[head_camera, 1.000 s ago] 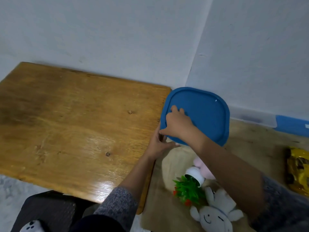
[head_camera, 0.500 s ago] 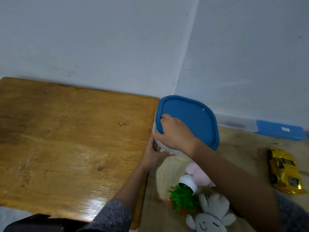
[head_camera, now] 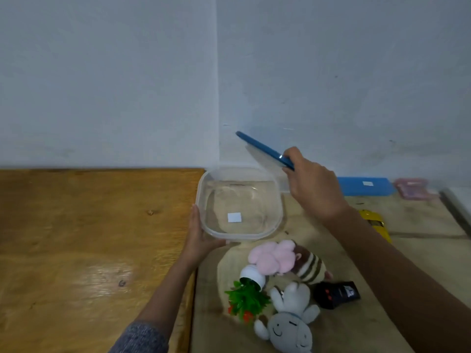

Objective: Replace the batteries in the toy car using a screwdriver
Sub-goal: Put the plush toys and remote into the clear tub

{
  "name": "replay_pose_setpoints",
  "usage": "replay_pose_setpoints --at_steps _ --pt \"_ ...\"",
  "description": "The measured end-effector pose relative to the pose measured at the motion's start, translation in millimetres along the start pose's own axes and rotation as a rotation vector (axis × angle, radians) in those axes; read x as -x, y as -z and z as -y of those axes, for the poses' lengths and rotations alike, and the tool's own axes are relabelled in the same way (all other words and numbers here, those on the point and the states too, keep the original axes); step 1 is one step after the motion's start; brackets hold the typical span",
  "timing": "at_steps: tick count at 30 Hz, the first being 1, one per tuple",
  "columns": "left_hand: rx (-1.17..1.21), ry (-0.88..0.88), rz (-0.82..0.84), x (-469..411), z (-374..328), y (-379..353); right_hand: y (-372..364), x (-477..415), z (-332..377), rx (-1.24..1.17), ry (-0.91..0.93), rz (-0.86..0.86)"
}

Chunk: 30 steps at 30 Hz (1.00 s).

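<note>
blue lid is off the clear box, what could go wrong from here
1. The right hand pinches the blue lid by one edge, tilted in mid-air; it could slip onto the clear container.
2. The container shows only a white label inside, so the screwdriver or batteries may not be here.
3. The right forearm crosses above the yellow toy car and could knock it.

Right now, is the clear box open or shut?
Open: the right hand holds the blue lid up, off the clear box.
</note>
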<state>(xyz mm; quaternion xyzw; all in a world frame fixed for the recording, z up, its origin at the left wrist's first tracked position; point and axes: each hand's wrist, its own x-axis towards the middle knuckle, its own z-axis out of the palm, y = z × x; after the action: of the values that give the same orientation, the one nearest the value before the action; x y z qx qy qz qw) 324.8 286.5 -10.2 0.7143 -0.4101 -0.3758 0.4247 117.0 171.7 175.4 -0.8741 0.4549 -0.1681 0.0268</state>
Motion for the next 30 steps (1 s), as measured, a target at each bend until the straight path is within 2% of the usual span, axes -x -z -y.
replay_pose_setpoints --at_steps 3,7,12,20,25,27,30 --pt "-0.031 0.002 -0.004 1.5 -4.4 -3.0 5.1 28.0 -42.7 -0.038 -0.093 -0.066" --pt "-0.045 0.020 -0.034 1.9 -5.2 -10.6 -20.5 75.1 -103.4 0.047 -0.049 -0.250" --pt "0.006 0.027 -0.064 -0.6 -4.8 -15.6 -52.9 98.2 -147.1 0.179 -0.241 0.033" --pt "0.166 0.039 -0.048 6.7 1.5 -23.0 -107.5 93.5 -173.0 0.143 -0.272 0.402" --pt "0.101 0.058 -0.177 20.9 0.3 -33.0 -118.4 100.8 -184.5 0.032 -0.268 0.511" --pt "-0.015 0.028 -0.298 33.1 -10.9 -41.5 -115.9 102.2 -185.6 -0.051 -0.273 0.479" --pt "-0.096 -0.124 -0.472 55.5 -28.8 -52.3 -108.8 106.1 -167.9 -0.204 -0.184 0.227"
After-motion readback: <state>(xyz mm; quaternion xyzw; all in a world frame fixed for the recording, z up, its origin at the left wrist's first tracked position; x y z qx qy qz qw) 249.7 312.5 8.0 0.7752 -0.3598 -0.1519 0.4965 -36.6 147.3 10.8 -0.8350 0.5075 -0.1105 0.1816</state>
